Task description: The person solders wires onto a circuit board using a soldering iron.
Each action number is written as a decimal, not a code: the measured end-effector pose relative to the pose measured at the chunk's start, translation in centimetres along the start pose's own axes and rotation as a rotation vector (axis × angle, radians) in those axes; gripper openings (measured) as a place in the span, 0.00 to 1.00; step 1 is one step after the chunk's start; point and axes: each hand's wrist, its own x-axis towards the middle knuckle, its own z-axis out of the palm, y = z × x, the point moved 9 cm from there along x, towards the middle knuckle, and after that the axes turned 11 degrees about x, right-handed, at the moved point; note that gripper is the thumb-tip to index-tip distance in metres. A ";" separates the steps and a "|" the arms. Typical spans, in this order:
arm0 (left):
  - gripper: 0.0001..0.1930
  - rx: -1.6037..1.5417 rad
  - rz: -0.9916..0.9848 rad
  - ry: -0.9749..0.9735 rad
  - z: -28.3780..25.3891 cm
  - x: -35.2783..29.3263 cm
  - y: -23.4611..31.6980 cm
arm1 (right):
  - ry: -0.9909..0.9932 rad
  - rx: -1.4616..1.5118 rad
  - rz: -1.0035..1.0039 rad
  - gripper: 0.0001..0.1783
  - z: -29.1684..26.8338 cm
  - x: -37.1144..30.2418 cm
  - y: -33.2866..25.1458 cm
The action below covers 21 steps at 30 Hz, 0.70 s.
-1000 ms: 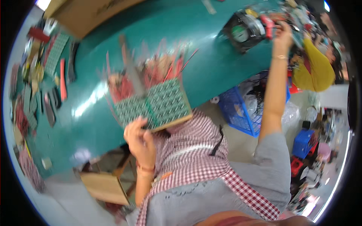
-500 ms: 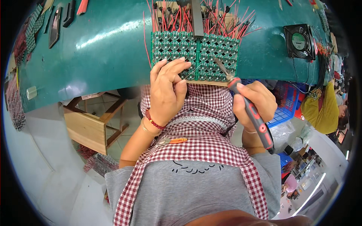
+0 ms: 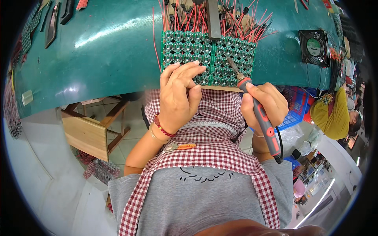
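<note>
My right hand (image 3: 272, 105) is wrapped round the grey and red handle of a soldering iron (image 3: 264, 122). The iron's tip points up and left, over the right half of a green circuit board panel (image 3: 236, 49) packed with rows of small parts. Over the panel's lower left part is my left hand (image 3: 177, 94), its fingertips close to the boards. A thin silvery solder wire (image 3: 211, 75) runs from near its thumb and forefinger toward the panel; the exact pinch is partly hidden. A dark bar (image 3: 213, 21) lies across the panel's far edge, among red and black wires (image 3: 185, 17).
The green table (image 3: 114, 59) curves round in front of me. A black fan (image 3: 314, 47) stands at the right, tools such as a black-handled one (image 3: 67, 11) lie far left, near a tape roll (image 3: 27, 97). Below are a wooden stool (image 3: 84, 131) and a blue crate (image 3: 295, 104). A person (image 3: 334, 114) sits at right.
The panel and both hands appear slightly farther right in the picture. The iron is still over the panel's right half, its handle turned a little, with its cord now showing.
</note>
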 end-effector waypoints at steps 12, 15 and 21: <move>0.06 -0.006 -0.011 -0.003 0.0 -0.1 0.0 | -0.008 -0.002 0.049 0.14 0.8 0.7 -0.3; 0.06 0.003 -0.017 -0.004 0.0 0.0 0.1 | -0.010 -0.019 0.079 0.13 0.6 1.3 -0.5; 0.05 0.037 -0.013 -0.006 0.0 0.2 0.2 | 0.030 -0.025 0.086 0.10 -0.9 0.7 -1.1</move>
